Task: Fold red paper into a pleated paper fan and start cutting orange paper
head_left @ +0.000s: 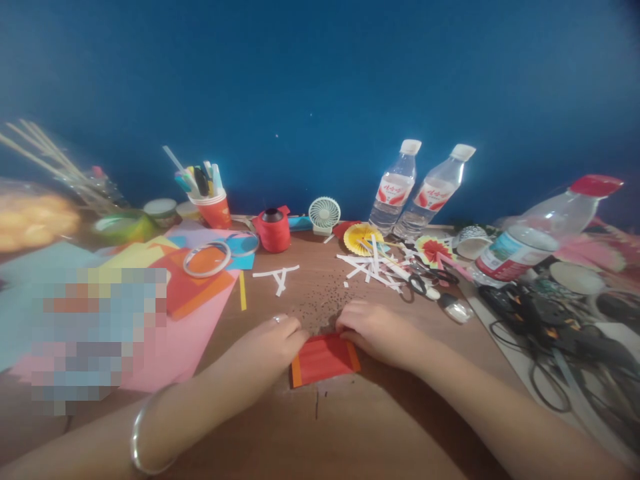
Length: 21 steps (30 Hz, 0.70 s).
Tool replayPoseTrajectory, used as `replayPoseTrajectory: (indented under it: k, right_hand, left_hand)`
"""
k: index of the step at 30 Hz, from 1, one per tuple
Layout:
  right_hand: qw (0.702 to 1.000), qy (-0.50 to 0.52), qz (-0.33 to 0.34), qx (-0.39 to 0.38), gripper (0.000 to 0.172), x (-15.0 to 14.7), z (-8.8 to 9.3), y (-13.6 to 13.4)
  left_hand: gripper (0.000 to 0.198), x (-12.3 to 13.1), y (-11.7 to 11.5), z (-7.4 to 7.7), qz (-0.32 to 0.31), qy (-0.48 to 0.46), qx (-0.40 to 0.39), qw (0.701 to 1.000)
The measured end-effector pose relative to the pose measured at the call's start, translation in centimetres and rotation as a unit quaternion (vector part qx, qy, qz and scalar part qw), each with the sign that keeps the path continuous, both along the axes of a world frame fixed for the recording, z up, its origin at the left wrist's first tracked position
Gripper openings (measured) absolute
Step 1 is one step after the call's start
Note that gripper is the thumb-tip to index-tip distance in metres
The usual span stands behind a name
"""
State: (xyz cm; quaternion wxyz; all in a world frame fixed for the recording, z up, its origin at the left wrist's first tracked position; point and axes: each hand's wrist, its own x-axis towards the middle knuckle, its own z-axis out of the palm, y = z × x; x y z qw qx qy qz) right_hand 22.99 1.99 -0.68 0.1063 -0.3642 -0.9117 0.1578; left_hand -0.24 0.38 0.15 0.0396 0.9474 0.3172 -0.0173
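Note:
A red sheet of paper with orange edges [323, 359] lies on the brown table [350, 427] right in front of me. It shows several crease lines across it. My left hand [273, 343], with a ring on one finger and a bangle on the wrist, has its fingers curled down onto the paper's left far corner. The fingers of my right hand [373, 330] are closed on the paper's right far edge. Both hands press the fold at the far side of the sheet.
Coloured paper sheets [195, 287] and tape rings [207, 259] lie at left. A red ribbon spool [273, 230], a pen cup [213, 203], a small fan [324, 215], white paper strips [373, 267], scissors [425, 277] and water bottles [395, 187] stand beyond. Black cables [545, 327] lie at right.

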Motion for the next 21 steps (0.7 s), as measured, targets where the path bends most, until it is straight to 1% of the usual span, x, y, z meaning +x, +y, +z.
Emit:
replayPoseTrajectory:
  k: [6, 8, 10, 12, 16, 19, 21]
  right_hand:
    - [0.998, -0.03, 0.032, 0.038, 0.015, -0.1, 0.4, -0.1]
    - [0.997, -0.039, 0.035, 0.05, 0.017, -0.1, 0.5, -0.2]
    - [0.998, -0.038, 0.029, 0.046, 0.017, -0.1, 0.5, -0.2]
    - [1.0, -0.02, 0.006, 0.016, 0.014, -0.2, 0.6, -0.2]
    - [0.993, 0.037, -0.073, -0.087, 0.01, -0.1, 1.2, -0.1]
    - [0.982, 0.066, -0.104, -0.145, 0.012, 0.1, 1.6, 0.0]
    - [0.982, 0.065, -0.102, -0.145, 0.012, 0.2, 1.5, 0.1]
  left_hand:
    - [0.028, 0.1, -0.3, -0.1, -0.001, -0.018, 0.03, 0.999]
    - [0.027, 0.1, -0.3, -0.1, -0.002, -0.026, 0.02, 0.999]
    - [0.025, 0.1, -0.2, 0.0, 0.013, -0.049, -0.013, 0.999]
    - [0.022, 0.2, 0.0, 0.2, 0.055, -0.091, -0.058, 0.993]
    - [0.017, 0.4, 0.6, 0.8, 0.151, -0.172, -0.128, 0.965]
    - [0.009, 0.4, 0.9, 0.9, 0.182, -0.212, -0.185, 0.942]
    - [0.009, 0.3, 1.0, 0.8, 0.171, -0.213, -0.191, 0.943]
